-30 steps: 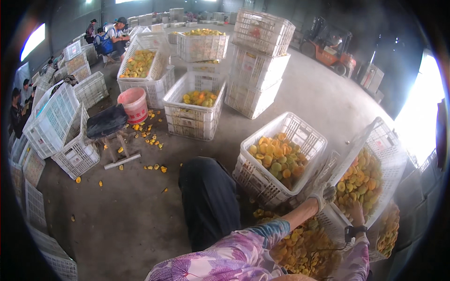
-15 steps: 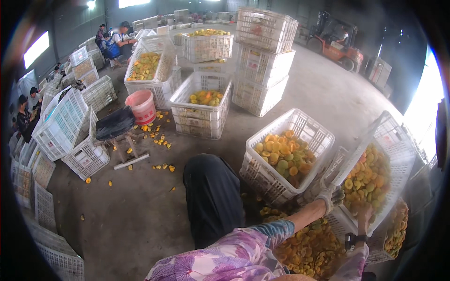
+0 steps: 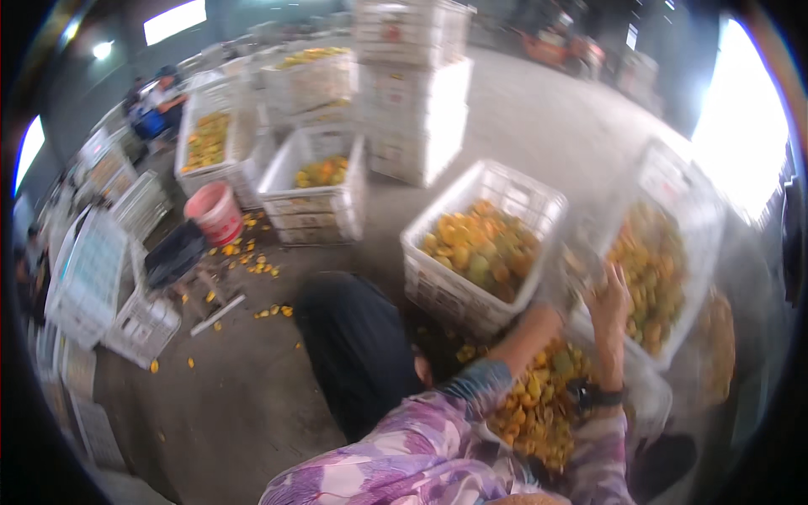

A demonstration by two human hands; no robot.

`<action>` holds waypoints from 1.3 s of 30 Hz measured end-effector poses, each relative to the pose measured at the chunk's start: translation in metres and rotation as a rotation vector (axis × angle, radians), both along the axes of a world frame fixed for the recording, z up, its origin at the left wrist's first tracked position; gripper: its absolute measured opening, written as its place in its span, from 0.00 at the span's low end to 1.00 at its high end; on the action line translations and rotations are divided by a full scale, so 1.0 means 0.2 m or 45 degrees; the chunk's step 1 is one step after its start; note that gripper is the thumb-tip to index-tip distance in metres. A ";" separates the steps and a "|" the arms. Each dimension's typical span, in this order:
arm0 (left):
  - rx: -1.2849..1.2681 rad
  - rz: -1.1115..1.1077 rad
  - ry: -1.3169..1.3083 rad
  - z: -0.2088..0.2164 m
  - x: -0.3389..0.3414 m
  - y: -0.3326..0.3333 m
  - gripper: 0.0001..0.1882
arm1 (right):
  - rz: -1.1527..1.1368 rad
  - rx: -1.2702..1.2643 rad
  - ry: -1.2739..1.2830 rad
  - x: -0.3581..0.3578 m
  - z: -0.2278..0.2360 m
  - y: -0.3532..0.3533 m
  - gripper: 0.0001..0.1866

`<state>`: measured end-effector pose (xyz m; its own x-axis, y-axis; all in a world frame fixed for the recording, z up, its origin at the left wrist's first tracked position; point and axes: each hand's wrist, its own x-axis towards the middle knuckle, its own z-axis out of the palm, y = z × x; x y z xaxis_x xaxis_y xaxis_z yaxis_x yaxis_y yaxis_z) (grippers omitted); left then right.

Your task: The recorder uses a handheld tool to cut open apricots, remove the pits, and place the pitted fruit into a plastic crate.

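My left hand (image 3: 579,268), in a pale work glove, is raised near the left rim of the tilted crate (image 3: 585,324) at the right. Motion smears its fingers. Close beside it, my bare right hand (image 3: 609,301) has its fingers bent upward and drawn together; what they hold, if anything, cannot be made out. A dark watch (image 3: 596,396) is on that wrist. Yellow-orange and greenish fruit (image 3: 652,269), apricot-like, fills the tilted crate. Below my forearms lies a heap of flattened, apricot-like fruit halves (image 3: 539,412).
Ahead stands a white crate of fruit (image 3: 412,252). Farther off are a half-filled crate (image 3: 273,198), a tall crate stack (image 3: 417,126), a pink bucket (image 3: 220,225) and a low stool (image 3: 177,257). Fruit pieces (image 3: 252,261) litter the floor. A person (image 3: 164,101) sits at the back left.
My right hand has left the fruit in the tilted crate and come up beside my gloved left hand. The whole view has swung, so the crates and bucket appear farther left.
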<state>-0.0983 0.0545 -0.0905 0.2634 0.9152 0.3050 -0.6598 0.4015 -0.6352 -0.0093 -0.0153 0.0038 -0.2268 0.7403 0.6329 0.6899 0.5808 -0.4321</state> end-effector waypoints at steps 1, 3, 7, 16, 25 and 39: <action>-0.055 0.545 0.749 0.08 -0.10 0.02 0.17 | -0.026 -0.111 0.071 -0.04 0.06 -0.05 0.24; -0.106 0.549 1.021 0.33 -0.22 -0.16 0.23 | -0.076 -0.090 0.009 -0.07 -0.05 0.00 0.26; -0.248 0.765 1.430 0.49 -0.27 -0.25 0.25 | 0.112 -0.191 0.280 -0.18 -0.12 -0.04 0.13; -0.210 0.914 1.701 0.55 -0.23 -0.31 0.26 | -0.108 0.112 -0.021 -0.21 -0.02 -0.07 0.23; -0.394 0.987 1.722 0.54 -0.19 -0.32 0.25 | -0.119 0.058 -0.147 -0.21 -0.07 -0.04 0.31; -0.273 2.024 2.851 0.12 -0.19 -0.15 0.21 | 0.370 0.052 -0.195 -0.05 -0.19 0.03 0.19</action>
